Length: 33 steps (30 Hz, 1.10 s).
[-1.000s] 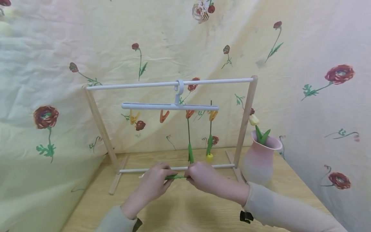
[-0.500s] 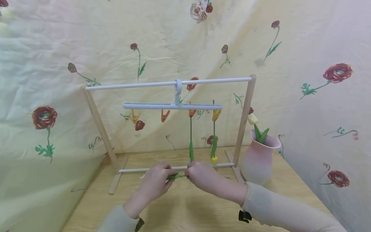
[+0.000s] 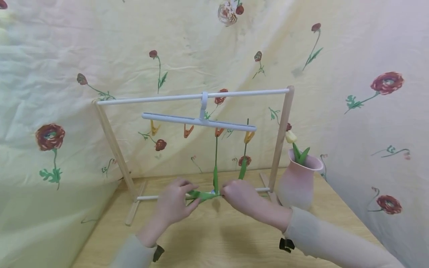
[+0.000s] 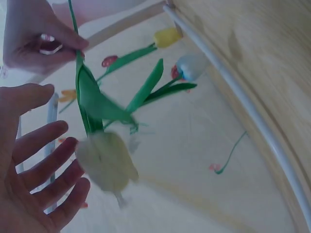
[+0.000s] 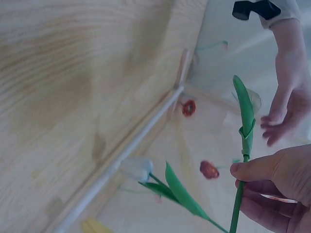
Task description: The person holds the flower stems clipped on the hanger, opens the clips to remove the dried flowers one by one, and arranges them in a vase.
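Observation:
My right hand [image 3: 241,195] pinches the green stem [image 5: 238,206] of a white tulip [image 4: 109,160] between thumb and fingers, just below its leaves. The bloom points toward my left hand [image 3: 174,204]. In the left wrist view, that hand's fingers are spread and loosely bent beside the bloom, with a gap between. Behind the hands, a pale blue-white tulip [image 4: 192,66] hangs head down from an orange clip [image 3: 219,132]. A yellow tulip [image 4: 166,37] hangs from the yellow clip [image 3: 249,137] at the right; my right hand hides its bloom in the head view.
A light hanger [image 3: 191,120] tilts on the top rod of a wooden rack [image 3: 285,130]. Its left side bears a yellow clip [image 3: 154,128] and an orange clip [image 3: 188,131], both without flowers. Right of the rack stands a pink-white vase [image 3: 298,182] with a white tulip [image 3: 291,137].
My left fingers have loosened from around the tulip and spread. My right hand has shifted slightly right and up with the stem. The hanger has tipped, its right end lower.

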Each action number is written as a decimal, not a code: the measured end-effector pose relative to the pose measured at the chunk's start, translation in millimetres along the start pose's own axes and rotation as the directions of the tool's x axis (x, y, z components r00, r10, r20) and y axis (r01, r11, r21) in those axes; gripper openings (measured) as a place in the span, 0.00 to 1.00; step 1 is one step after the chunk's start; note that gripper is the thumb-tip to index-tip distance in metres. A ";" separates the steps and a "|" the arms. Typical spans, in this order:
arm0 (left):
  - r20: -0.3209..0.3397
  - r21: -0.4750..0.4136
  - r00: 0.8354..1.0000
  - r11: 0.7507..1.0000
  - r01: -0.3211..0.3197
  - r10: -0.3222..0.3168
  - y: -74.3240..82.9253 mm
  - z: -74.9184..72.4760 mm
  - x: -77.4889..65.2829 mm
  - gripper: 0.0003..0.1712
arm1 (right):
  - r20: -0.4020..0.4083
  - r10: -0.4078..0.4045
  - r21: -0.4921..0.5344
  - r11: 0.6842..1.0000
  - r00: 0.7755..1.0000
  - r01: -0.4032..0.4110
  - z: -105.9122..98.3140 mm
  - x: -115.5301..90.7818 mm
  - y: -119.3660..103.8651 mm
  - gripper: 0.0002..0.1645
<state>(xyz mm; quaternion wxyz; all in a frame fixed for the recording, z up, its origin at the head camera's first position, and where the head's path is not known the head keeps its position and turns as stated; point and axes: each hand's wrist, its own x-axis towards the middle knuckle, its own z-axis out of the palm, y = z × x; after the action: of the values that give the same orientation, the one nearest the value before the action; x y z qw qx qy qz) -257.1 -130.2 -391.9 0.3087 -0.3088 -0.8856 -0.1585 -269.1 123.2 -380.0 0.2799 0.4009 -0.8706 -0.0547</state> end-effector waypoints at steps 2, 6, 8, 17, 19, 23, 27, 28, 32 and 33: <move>-0.055 -0.002 0.998 1.000 0.023 -0.023 -5.7 -3.6 0.7 0.21 | -0.013 0.015 0.004 1.000 1.000 -0.015 -1.0 -1.4 7.3 0.04; -0.143 -0.054 0.986 0.996 0.074 -0.081 -14.8 -8.3 0.3 0.19 | -0.026 0.084 0.012 0.996 0.996 -0.084 -7.5 -6.3 20.5 0.06; -0.162 -0.088 0.979 0.990 0.107 -0.120 -17.8 -8.5 0.3 0.18 | -0.037 0.113 0.032 0.993 0.993 -0.112 -12.9 -9.9 27.9 0.06; -0.081 -0.277 0.945 0.918 0.285 -0.318 -28.1 4.2 -1.8 0.15 | -0.061 0.288 0.120 0.953 0.956 -0.279 -37.2 -21.6 58.6 0.06; -0.053 -0.320 0.938 0.896 0.309 -0.343 -30.0 11.6 -1.2 0.14 | -0.084 0.296 0.135 0.949 0.952 -0.283 -43.2 -22.2 63.7 0.05; -0.035 -0.376 0.928 0.865 0.332 -0.372 -29.1 25.9 2.4 0.14 | -0.135 0.310 0.157 0.944 0.941 -0.289 -54.8 -22.6 73.6 0.05; -0.034 -0.422 0.916 0.837 0.348 -0.399 -24.9 39.7 7.9 0.16 | -0.195 0.317 0.139 0.946 0.928 -0.294 -64.5 -23.6 84.4 0.05; -0.033 -0.428 0.913 0.831 0.355 -0.406 -24.2 43.5 9.5 0.17 | -0.213 0.323 0.142 0.944 0.922 -0.297 -67.1 -24.2 87.1 0.06; -0.022 -0.453 0.902 0.809 0.376 -0.431 -21.4 56.9 17.1 0.21 | -0.335 0.327 0.170 0.943 0.883 -0.285 -78.3 -27.7 99.1 0.08; -0.019 -0.460 0.899 0.802 0.380 -0.437 -21.2 60.2 19.0 0.21 | -0.368 0.333 0.186 0.941 0.868 -0.282 -81.2 -28.7 102.3 0.09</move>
<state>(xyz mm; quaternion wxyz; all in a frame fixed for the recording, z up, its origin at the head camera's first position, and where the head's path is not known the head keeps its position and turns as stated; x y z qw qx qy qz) -309.5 -109.4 -427.3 0.2425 -0.1625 -0.8500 -0.4385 -279.3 223.4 -292.0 0.4286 0.2764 -0.8506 0.1276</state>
